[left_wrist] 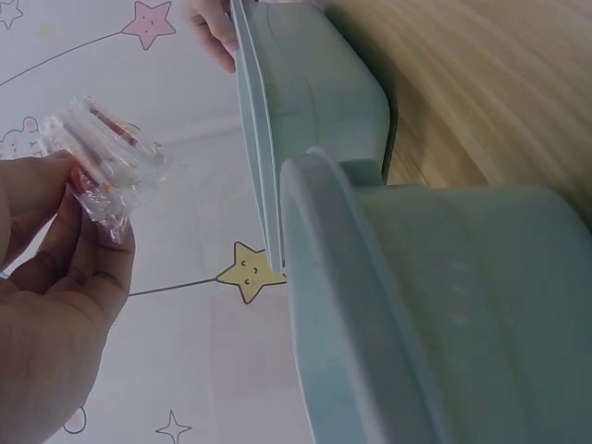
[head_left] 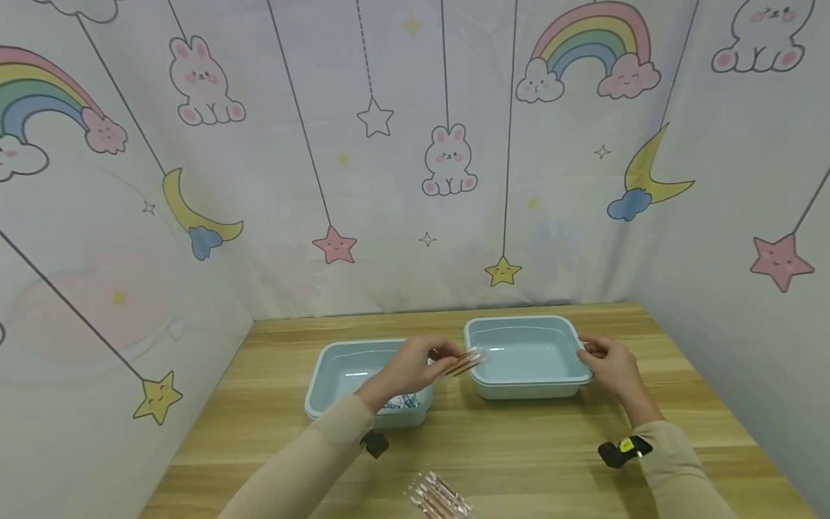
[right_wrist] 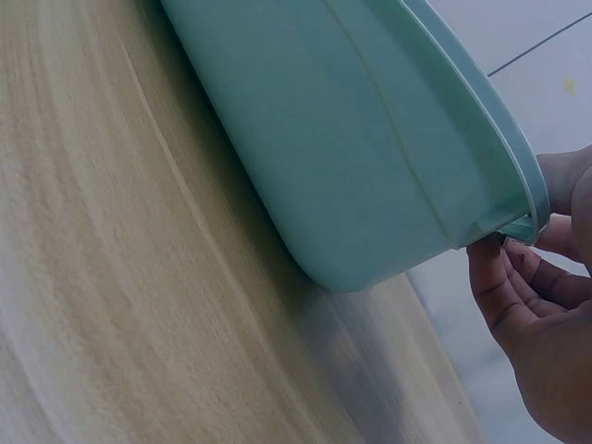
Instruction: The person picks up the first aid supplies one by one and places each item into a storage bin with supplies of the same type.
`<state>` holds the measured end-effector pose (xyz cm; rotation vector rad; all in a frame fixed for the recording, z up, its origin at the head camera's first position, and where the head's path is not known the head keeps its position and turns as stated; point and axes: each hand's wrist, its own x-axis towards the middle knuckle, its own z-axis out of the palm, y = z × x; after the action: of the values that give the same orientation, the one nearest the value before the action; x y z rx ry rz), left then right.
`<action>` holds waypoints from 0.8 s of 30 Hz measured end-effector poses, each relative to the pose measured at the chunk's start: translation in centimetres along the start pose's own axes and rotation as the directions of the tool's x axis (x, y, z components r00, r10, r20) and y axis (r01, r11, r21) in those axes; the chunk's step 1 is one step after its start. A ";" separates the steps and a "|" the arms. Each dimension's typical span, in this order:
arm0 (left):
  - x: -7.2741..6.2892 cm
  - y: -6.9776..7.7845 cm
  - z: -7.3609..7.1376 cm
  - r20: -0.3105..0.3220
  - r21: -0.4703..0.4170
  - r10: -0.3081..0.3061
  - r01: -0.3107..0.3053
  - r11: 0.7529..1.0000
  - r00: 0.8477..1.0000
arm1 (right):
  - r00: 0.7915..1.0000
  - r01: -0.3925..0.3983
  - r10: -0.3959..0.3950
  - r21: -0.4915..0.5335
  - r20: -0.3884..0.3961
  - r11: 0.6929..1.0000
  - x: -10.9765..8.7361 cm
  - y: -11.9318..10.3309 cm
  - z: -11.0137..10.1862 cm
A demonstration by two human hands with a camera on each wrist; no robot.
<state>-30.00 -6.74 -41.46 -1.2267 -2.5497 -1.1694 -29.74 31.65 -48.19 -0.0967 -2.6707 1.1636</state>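
Note:
My left hand (head_left: 415, 366) pinches clear plastic packets (head_left: 464, 362) with thin reddish-brown sticks inside. It holds them up by the near left corner of the right pale-blue basin (head_left: 532, 391). That basin's right rim is gripped by my right hand (head_left: 612, 371); in the right wrist view the thumb (right_wrist: 561, 176) lies at the rim and the fingers curl beneath it. Under my left forearm stands the left pale-blue basin (head_left: 415, 417), holding blue-and-white packets (head_left: 403, 402), partly hidden by the wrist. Inside the right basin, only its bare floor shows.
More clear packets with brown sticks (head_left: 439, 494) lie on the wooden table (head_left: 519, 454) at the near edge of the view. Cartoon-printed curtains (head_left: 389, 288) close off the back and both sides. A black wrist camera (head_left: 374, 444) hangs beside the left basin.

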 end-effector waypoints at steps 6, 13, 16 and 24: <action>0.9 0.0 0.2 0.008 -0.012 -0.027 0.027 1.000 1.000 | 1.000 -0.002 0.002 0.007 0.007 1.000 0.0 0.0 -0.1; 1.8 -0.3 0.7 0.013 -0.006 -0.004 0.004 1.000 1.000 | 1.000 -0.017 0.017 0.017 0.005 1.000 0.1 0.0 -0.2; 2.1 -0.4 1.0 0.012 -0.013 -0.003 0.003 1.000 1.000 | 1.000 -0.011 0.011 0.016 0.002 1.000 0.2 0.0 -0.2; 2.9 -0.5 2.0 0.015 -0.023 -0.029 0.029 0.999 0.999 | 1.000 0.007 -0.007 0.013 0.002 1.000 0.2 0.2 0.0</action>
<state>-31.82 -3.80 -42.07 -1.2117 -2.5798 -1.2040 -29.91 31.83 -48.25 -0.0842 -2.6623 1.1797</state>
